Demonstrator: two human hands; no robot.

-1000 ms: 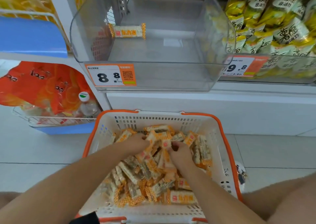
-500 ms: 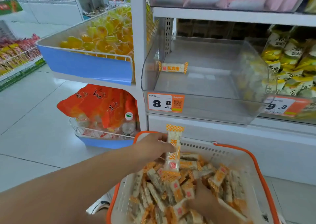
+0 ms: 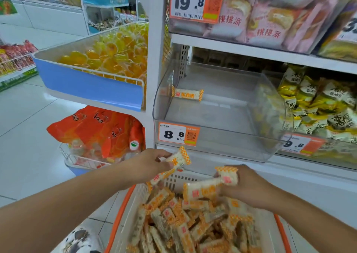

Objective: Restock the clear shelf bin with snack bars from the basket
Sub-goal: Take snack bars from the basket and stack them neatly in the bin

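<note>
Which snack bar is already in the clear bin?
The lone snack bar lying flat at the clear bin's back-left; the others are in hands or basket.

You stand on a pale tiled floor [image 3: 29, 137] before white shelves [image 3: 251, 50]. To your left a blue bin [image 3: 87, 86] holds yellow sweets [image 3: 116, 55], with orange bags [image 3: 96, 129] below. Pink packs [image 3: 270, 21] sit above, yellow packs [image 3: 318, 102] to your right. More shelving [image 3: 110, 5] lines the far aisle.

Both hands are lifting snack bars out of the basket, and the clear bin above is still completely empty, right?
Not quite. The head view shows one bar already lying in the clear bin. The rest holds: left hand and right hand each hold bars above the basket.
</note>
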